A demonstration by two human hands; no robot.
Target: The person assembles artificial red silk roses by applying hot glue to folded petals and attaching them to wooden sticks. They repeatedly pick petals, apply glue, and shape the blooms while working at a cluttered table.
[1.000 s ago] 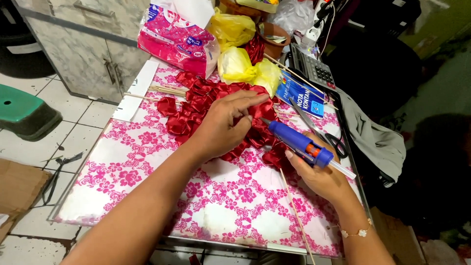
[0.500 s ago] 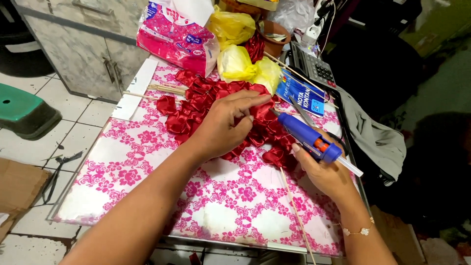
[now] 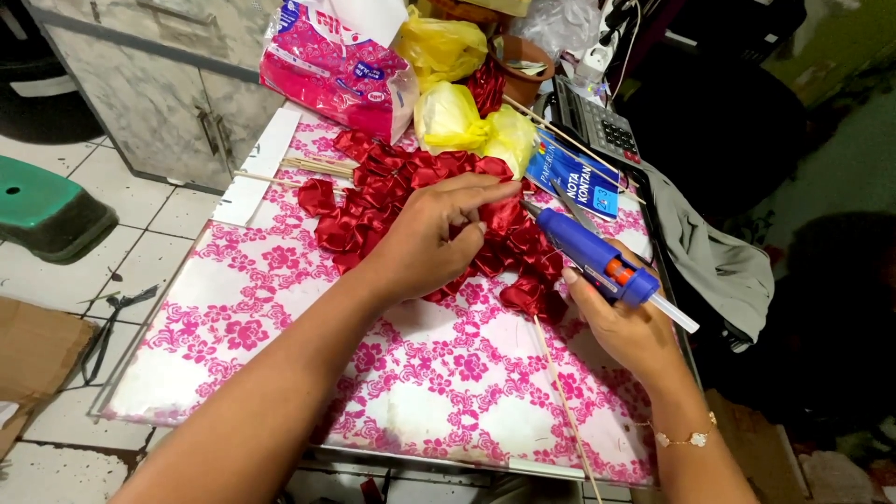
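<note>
A heap of red satin ribbon roses (image 3: pixel 373 201) lies on a table with a pink floral cover (image 3: pixel 280 364). My left hand (image 3: pixel 434 238) rests on the heap and pinches one red rose between thumb and fingers. My right hand (image 3: pixel 621 322) grips a blue glue gun (image 3: pixel 597 257); its nozzle points toward the rose under my left fingers. A thin wooden skewer (image 3: pixel 560 401) runs from the roses toward the near table edge, beside my right wrist.
More skewers (image 3: pixel 308 168) lie at the table's far left. A pink plastic pack (image 3: pixel 336 65), yellow bags (image 3: pixel 457 112), a blue booklet (image 3: pixel 574 177) and a calculator (image 3: pixel 597 126) crowd the far side. A grey cloth (image 3: pixel 719 261) hangs right. A green stool (image 3: pixel 47 210) stands on the floor.
My right hand has tilted the glue gun and brought its nozzle nearer the rose. My left hand has stayed on the heap.
</note>
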